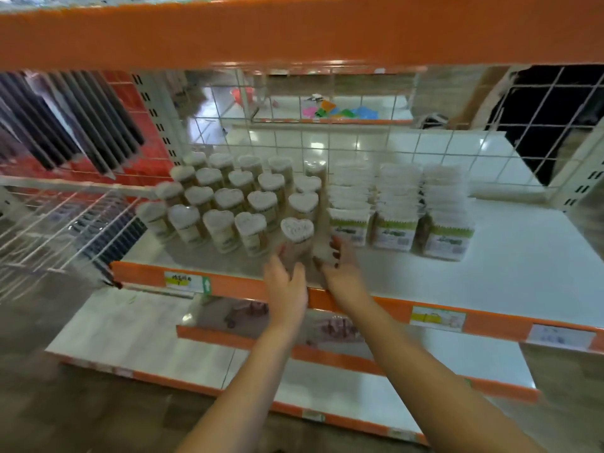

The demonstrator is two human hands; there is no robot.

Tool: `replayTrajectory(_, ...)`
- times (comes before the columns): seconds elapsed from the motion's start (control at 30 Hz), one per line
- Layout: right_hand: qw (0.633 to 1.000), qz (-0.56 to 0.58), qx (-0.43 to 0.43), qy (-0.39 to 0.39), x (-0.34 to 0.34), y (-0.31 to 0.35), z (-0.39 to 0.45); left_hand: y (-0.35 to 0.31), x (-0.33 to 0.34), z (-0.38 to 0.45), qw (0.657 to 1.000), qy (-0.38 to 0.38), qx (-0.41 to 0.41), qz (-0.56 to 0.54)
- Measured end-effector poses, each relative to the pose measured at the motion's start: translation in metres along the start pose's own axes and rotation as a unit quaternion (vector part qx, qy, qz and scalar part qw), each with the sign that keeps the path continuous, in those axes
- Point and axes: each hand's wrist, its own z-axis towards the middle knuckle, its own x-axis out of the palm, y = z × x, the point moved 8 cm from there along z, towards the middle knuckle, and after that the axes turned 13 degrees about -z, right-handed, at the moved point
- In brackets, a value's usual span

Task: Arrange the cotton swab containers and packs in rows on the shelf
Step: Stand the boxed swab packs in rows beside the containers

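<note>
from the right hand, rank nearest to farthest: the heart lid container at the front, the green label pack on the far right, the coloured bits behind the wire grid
1. The heart lid container, just left of the right hand, between both hands.
2. The green label pack, off to the right on the same shelf.
3. The coloured bits, far back beyond the wire grid.

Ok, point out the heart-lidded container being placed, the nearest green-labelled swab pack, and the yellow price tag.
heart-lidded container (296,229), head view, lid top.
green-labelled swab pack (349,231), head view, front label.
yellow price tag (179,280), head view, centre.
</note>
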Motion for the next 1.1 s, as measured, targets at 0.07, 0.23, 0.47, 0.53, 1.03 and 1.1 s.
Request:
replayTrajectory(0.07,1.000,-0.015,0.007,0.005,0.012,0.006,0.005,0.002,-0.003,0.014,1.000,0.019,-0.020,0.014)
replayTrajectory(0.23,1.000,-0.008,0.028,-0.005,0.032,0.011,0.027,0.007,0.004,0.034,0.993,0.097,-0.063,0.034)
replayTrajectory(0.47,0.996,-0.062,0.036,-0.058,0.031,0.023,0.028,0.015,0.006,0.045,0.983,0.154,-0.092,0.043)
replayTrajectory(0.53,0.996,-0.058,0.034,-0.061,0.031,0.024,0.028,0.017,0.006,0.049,0.979,0.174,-0.097,0.053)
replayTrajectory(1.03,0.953,-0.161,-0.093,-0.241,0.009,0.076,-0.029,-0.009,-0.085,0.053,0.994,0.098,0.010,0.041)
replayTrajectory(1.1,0.945,-0.181,-0.153,-0.227,0.023,0.103,-0.030,-0.008,-0.090,0.057,0.995,0.091,0.005,0.041)
